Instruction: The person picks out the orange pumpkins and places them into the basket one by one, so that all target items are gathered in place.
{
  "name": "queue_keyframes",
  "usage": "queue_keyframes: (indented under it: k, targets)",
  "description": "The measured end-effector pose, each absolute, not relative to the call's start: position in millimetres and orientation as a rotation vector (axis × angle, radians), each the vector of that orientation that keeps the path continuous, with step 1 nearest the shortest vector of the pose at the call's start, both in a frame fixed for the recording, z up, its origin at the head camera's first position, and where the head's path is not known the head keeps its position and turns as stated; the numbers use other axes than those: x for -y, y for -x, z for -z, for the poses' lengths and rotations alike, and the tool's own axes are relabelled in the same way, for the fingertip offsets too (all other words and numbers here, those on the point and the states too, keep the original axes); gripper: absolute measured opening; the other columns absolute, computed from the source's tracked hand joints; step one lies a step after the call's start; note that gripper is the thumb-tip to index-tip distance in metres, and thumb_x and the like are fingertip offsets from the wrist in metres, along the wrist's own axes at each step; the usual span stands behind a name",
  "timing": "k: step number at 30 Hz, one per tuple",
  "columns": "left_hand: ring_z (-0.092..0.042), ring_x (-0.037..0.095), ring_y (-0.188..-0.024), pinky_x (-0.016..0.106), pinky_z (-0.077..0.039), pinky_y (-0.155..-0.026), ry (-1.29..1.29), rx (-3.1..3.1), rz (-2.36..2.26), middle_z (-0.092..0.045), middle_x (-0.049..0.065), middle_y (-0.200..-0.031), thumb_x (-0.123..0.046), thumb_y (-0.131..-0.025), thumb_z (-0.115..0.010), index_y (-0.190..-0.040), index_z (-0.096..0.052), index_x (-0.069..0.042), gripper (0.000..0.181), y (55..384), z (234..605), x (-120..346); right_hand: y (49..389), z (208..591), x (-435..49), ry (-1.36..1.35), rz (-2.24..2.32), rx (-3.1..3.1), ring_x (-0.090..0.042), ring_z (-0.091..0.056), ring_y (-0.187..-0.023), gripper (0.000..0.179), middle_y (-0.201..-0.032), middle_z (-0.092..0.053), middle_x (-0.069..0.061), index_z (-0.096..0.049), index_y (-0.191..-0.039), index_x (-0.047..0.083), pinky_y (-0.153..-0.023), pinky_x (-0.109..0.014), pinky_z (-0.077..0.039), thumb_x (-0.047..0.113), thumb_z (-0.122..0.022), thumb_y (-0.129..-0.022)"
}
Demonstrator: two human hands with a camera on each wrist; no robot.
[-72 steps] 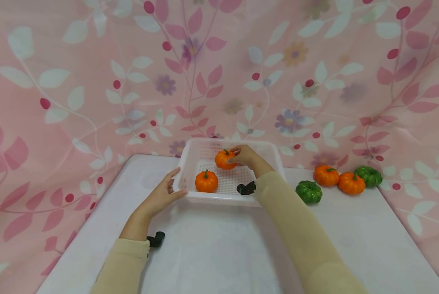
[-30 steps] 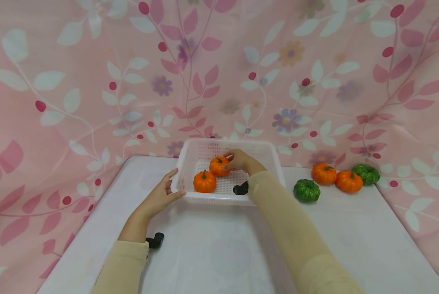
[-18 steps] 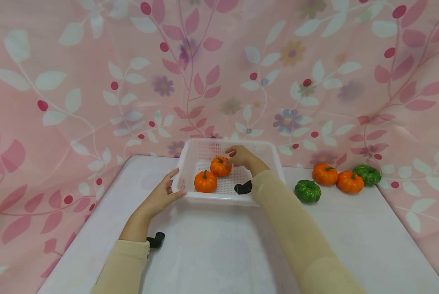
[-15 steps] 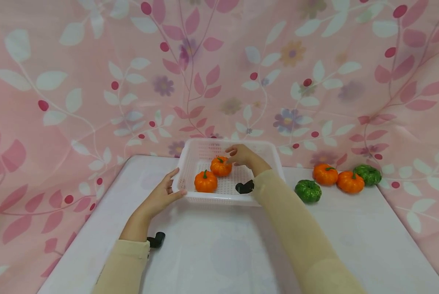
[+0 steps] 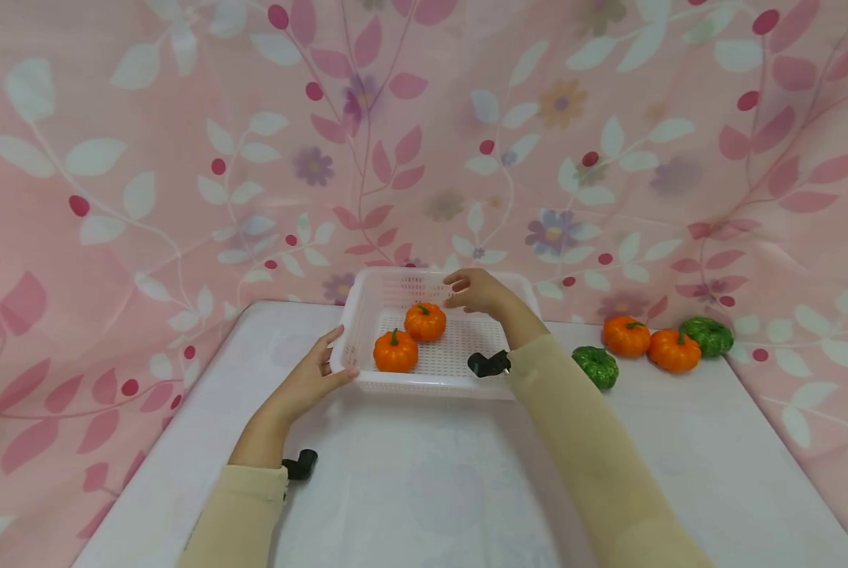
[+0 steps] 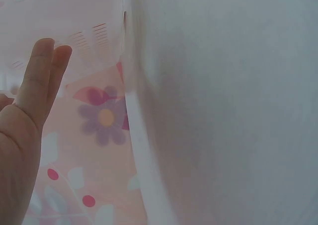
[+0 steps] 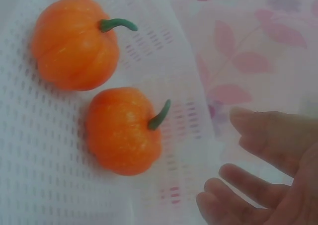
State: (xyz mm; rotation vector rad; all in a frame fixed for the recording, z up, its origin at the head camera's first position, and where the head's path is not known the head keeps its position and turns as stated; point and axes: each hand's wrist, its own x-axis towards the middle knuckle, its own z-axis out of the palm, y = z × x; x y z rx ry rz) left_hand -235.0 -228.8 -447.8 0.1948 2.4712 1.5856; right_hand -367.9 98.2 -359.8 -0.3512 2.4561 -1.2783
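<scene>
Two small orange pumpkins with green stems sit together in a white perforated plastic basket (image 5: 438, 379). The rear pumpkin (image 5: 425, 322) stands behind and slightly right of the front pumpkin (image 5: 395, 352); both show in the right wrist view. My right hand (image 5: 483, 293) hovers over the basket's back right part, apart from the rear pumpkin. Its fingers are spread and hold nothing. My left hand (image 5: 310, 380) rests against the basket's front left corner, thumb at the front rim and fingers along the left side. In the left wrist view those fingers (image 6: 37, 81) look straight.
Right of the basket on the white-covered table (image 5: 409, 473) lie a green pumpkin (image 5: 597, 368), two orange pumpkins (image 5: 625, 337) and another green pumpkin (image 5: 706, 337) near the far edge. A pink floral cloth (image 5: 424, 158) hangs behind the table. Black wrist devices (image 5: 489, 364) stick out from both sleeves.
My right hand set the rear pumpkin down next to the front one, let go and drew back up and to the right. My left hand stayed at the basket's corner.
</scene>
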Motion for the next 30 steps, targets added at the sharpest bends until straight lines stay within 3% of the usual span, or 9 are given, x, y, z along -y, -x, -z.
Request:
queue_keyframes:
  k: [10, 21, 30]
  targets:
    - [-0.022, 0.053, -0.144, 0.062, -0.032, -0.109, -0.201, -2.457, -1.592, -0.009, 0.033, -0.161, -0.037, -0.092, -0.074, -0.162, -0.009, -0.030, 0.096, 233, 442, 227, 346, 344, -117, 0.456, 1.263, -2.529, -0.038, -0.051, -0.129, 0.053, -0.144, -0.049, -0.020, -0.054, -0.140, 0.007, -0.103, -0.048, -0.047, 0.015, -0.074, -0.091]
    - [-0.032, 0.048, -0.142, 0.060, -0.033, -0.110, -0.218, -2.464, -1.610, -0.012, 0.030, -0.161, -0.039, -0.090, -0.076, -0.162, -0.011, -0.031, 0.097, 233, 443, 229, 317, 336, -140, 0.506, 1.210, -2.613, -0.039, -0.047, -0.133, 0.055, -0.147, -0.049, -0.014, -0.053, -0.142, 0.010, -0.105, -0.053, -0.044, 0.022, -0.074, -0.092]
    - [-0.037, 0.049, -0.139, 0.059, -0.033, -0.110, -0.206, -2.439, -1.614, -0.015, 0.034, -0.159, -0.027, -0.094, -0.073, -0.162, -0.009, -0.021, 0.094, 230, 435, 225, 291, 338, -164, 0.505, 1.209, -2.735, -0.036, -0.049, -0.131, 0.053, -0.145, -0.052, -0.012, -0.056, -0.140, 0.012, -0.101, -0.055, -0.047, 0.029, -0.073, -0.093]
